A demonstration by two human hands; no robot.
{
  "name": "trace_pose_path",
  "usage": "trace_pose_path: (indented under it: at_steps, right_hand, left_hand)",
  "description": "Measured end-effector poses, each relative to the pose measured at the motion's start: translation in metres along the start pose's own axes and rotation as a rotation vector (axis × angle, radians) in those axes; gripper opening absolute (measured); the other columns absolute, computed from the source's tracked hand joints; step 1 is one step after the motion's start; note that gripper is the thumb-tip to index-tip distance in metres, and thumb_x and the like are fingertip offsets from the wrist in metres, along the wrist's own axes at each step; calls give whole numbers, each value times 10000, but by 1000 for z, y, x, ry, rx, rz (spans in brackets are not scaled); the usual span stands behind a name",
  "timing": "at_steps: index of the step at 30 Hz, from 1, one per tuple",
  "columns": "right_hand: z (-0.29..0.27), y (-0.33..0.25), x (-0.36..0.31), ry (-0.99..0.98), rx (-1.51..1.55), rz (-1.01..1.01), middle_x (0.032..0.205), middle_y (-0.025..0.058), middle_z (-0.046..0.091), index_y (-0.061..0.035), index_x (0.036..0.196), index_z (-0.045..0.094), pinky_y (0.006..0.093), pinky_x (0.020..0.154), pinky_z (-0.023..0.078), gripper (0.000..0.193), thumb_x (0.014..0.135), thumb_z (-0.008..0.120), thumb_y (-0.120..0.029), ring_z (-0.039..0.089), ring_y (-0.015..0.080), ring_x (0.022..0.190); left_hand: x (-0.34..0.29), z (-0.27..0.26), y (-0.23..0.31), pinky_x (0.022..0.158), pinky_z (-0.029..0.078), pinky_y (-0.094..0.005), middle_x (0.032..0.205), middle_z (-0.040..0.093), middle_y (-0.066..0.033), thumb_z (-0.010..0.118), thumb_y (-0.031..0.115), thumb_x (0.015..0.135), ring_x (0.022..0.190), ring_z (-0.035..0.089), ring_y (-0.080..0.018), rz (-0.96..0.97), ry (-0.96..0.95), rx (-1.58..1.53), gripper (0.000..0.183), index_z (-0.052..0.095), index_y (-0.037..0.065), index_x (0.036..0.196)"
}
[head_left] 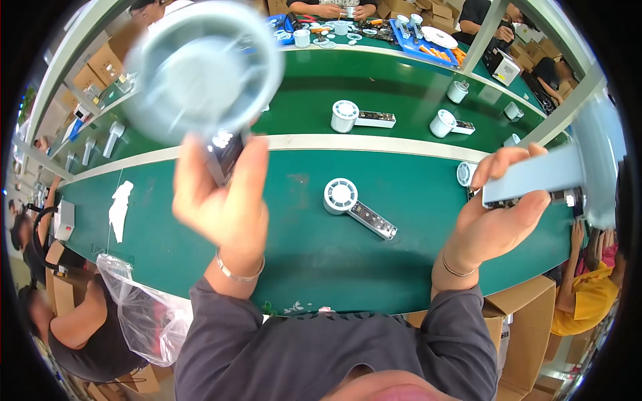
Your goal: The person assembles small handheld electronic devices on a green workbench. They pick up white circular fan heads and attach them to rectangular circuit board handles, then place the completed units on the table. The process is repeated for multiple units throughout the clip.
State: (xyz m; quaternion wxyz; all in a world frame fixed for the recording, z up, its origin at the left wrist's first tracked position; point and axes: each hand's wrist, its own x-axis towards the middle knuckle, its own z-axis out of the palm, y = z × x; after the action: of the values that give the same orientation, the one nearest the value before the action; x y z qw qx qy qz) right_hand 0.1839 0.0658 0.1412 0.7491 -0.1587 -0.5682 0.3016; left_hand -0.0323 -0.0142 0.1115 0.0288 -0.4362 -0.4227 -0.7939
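My left hand (231, 214), raised over the bench, grips a pale blue handheld fan (207, 77) by its dark, open handle. The fan's round head is up close and blurred. At the right, my right hand (487, 234) is closed round the handle of a second pale handheld fan (545, 172), whose exposed electronics show along the lower edge. That fan's head is smeared by motion near the picture's rim. Between my hands a partly assembled fan (341, 195) lies on the green mat, its circuit board uncovered. Another fan (466, 174) sits partly hidden behind my right hand.
Several fans, such as the open-handled fan (345, 116), lie on the green conveyor (294, 93) beyond the pale rail (301, 142). A white cloth (120, 210) and plastic bag (150, 314) are at left. Co-workers sit around; a blue tray (418, 47) holds parts across. A cardboard box (528, 334) stands lower right.
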Motion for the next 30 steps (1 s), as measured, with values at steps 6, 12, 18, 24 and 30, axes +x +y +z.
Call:
trace_pose_path:
  at_steps: [6, 12, 18, 24, 30]
  right_hand:
    - [8, 21, 8, -173, -9, 344, 690, 87, 513, 59, 1149, 452, 234, 452, 330, 487, 969, 307, -370, 452, 122, 532]
    - [14, 41, 6, -193, 88, 442, 635, 51, 510, 30, 1036, 524, 198, 436, 323, 403, 962, 394, -344, 429, 80, 480]
    - [18, 60, 4, -243, 19, 498, 628, 30, 513, -10, 1016, 538, 192, 427, 303, 358, 960, 409, -339, 429, 69, 470]
    - [20, 75, 5, -274, -6, 568, 588, -1, 476, -28, 893, 524, 201, 421, 335, 315, 954, 444, -327, 407, 50, 464]
    - [14, 113, 14, -299, -105, 713, 583, 4, 483, -8, 934, 542, 203, 391, 279, 401, 915, 472, -403, 423, 59, 441]
  left_hand:
    - [0, 28, -42, 559, 458, -204, 933, 638, -158, 515, 124, 911, 684, 561, -94, -302, -67, -283, 402, 448, -48, 1269]
    - [-4, 34, -50, 555, 466, -210, 934, 637, -162, 513, 119, 910, 690, 563, -97, -324, -97, -301, 387, 468, -42, 1258]
    - [-2, 35, -56, 553, 462, -211, 938, 636, -149, 542, 138, 904, 688, 558, -88, -347, -122, -248, 389, 485, -39, 1245]
    - [3, 32, -63, 528, 450, -188, 913, 640, -114, 569, 118, 889, 680, 555, -76, -482, -106, -316, 372, 507, -7, 1234]
    - [23, 39, -134, 504, 431, -195, 846, 637, -91, 608, 171, 869, 631, 541, -74, -590, -138, -181, 361, 549, -12, 1175]
